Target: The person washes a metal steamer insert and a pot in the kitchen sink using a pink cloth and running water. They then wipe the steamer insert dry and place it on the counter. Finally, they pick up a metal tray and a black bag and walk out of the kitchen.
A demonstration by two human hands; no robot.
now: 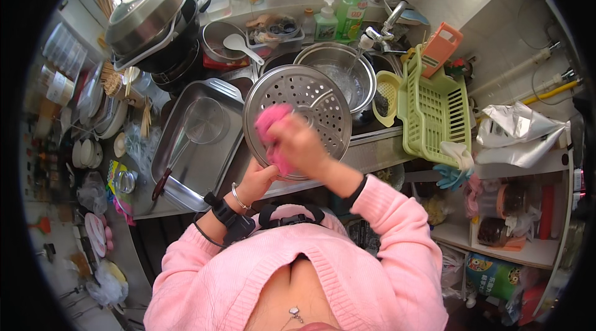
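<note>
A round perforated metal steamer tray (326,112) is tilted up in front of me. My left hand (259,179) grips its lower left rim, thumb on top. My right hand (298,142), blurred, is closed around a pink cloth (272,121) that lies against the tray's perforated face. Behind the tray, water runs from the faucet (368,39) into a metal pot (335,68) in the sink. A yellow plastic strainer (387,93) with a dark scouring pad (382,104) sits right of the pot.
Left of the tray is a rectangular metal pan (209,163) holding a fine-mesh skimmer (205,119). A green dish rack (433,107) stands to the right. Stacked pans with a lid (149,14) rise at back left. Pump bottles (350,12) line the sink's back, near a pot with a white ladle (240,45).
</note>
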